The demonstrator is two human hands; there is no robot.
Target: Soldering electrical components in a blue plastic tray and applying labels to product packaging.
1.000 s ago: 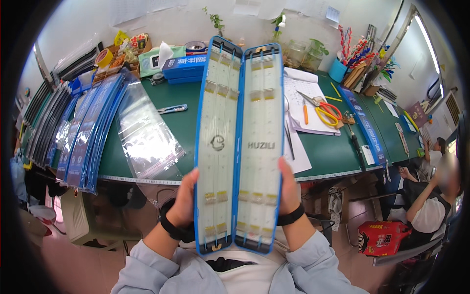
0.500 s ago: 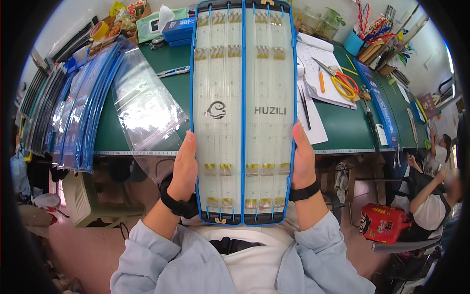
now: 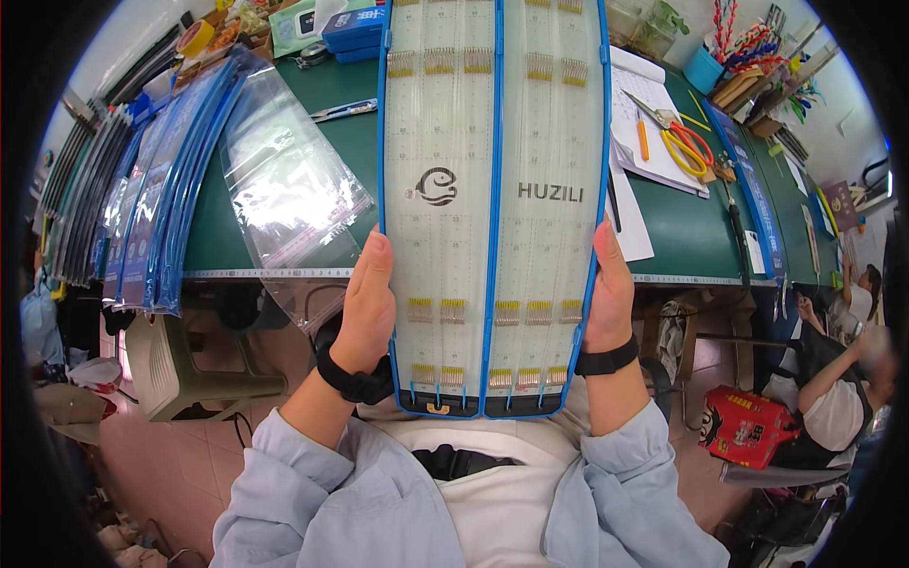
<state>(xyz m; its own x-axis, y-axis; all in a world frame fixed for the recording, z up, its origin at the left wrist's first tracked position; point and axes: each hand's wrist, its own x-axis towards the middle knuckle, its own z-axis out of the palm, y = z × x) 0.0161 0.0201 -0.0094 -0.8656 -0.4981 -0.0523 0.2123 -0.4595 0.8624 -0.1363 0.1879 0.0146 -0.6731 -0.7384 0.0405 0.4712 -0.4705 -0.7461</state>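
Note:
A long, flat fishing-rig case [image 3: 443,260] stands upright before me, its top end cut off by the picture's edge. It has blue edges, two clear panels side by side, a dark fish emblem and printed lettering. Rows of fine yellow-tipped pins show behind the panels. My left hand [image 3: 367,308] grips its left long edge, thumb pointing up. Along the opposite edge, my right hand [image 3: 611,301] clasps the case the same way. The fingers of both hands are mostly hidden behind it.
A green table [image 3: 208,241] lies beyond, bearing a clear plastic sleeve [image 3: 289,180], blue packages [image 3: 166,189] and a utility knife [image 3: 343,111]. On the right are scissors [image 3: 686,151] on papers and a blue cup [image 3: 703,71]. A stool [image 3: 194,364] stands left; another person [image 3: 833,379] sits right.
The case has shifted a little right and up in the picture, so its top end is now out of view. Both hands keep their hold on its edges.

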